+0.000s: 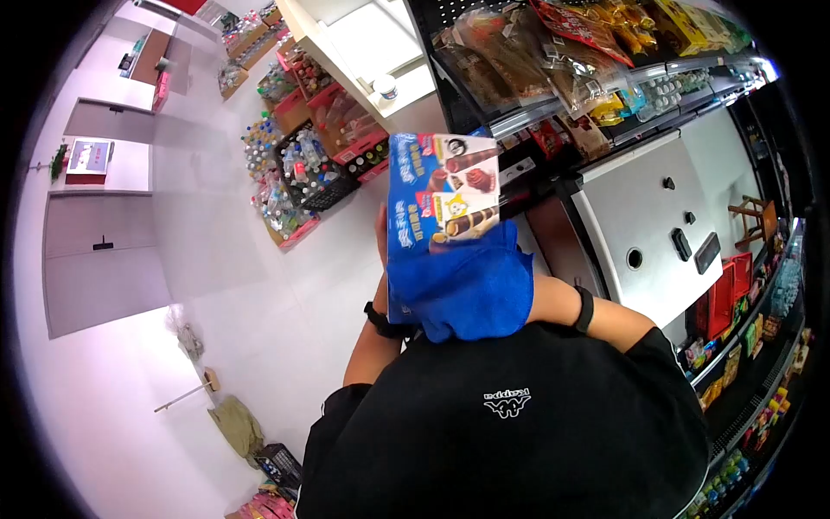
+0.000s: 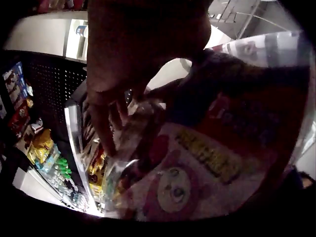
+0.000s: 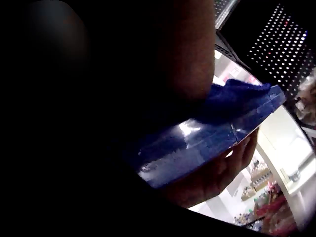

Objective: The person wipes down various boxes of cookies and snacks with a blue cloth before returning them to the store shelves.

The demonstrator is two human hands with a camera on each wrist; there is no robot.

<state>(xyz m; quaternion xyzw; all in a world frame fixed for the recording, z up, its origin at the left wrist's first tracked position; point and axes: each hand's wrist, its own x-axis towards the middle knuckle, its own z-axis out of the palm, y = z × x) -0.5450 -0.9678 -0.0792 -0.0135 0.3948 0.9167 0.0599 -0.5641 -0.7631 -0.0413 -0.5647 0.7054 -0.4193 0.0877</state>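
We see a blue and white box [image 1: 445, 173] with printed wafer rolls; it is raised in front of the person's chest, above the pale floor. The left hand [image 2: 136, 59] grips this box by the side: in the head view a narrow part of it appears at the box's left edge, and in the right wrist view its bent fingers lie under the box. A blue cloth [image 1: 471, 290] lies over the near part of the box and touches it. The right hand [image 3: 192, 74] is at this cloth; since the cloth hides the fingers, we cannot tell whether they are closed on it. In the left wrist view we find a dim cartoon face [image 2: 173, 190] printed on a surface beside the left hand.

Farther out, to the upper right, a shelf [image 1: 527, 112] carries snack bags [image 1: 488, 65]. Below it we notice a white-topped unit [image 1: 635, 208], on which a dark phone [image 1: 708, 253] lies. At the upper left of the box, well apart, a black crate [image 1: 333, 195] with bottles stands on the floor.
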